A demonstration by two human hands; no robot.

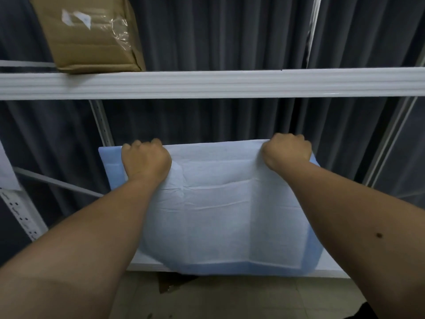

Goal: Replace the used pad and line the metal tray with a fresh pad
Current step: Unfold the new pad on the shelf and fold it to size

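Pad (225,210) far edge gripped by left hand (145,161), right hand (287,151)

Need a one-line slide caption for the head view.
Left hand and right hand grip the far edge of a white, blue-bordered absorbent pad over a shelf.

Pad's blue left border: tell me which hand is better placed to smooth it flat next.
Probably left. The left hand grips the pad right beside that exposed blue border; the right hand holds the opposite far corner.
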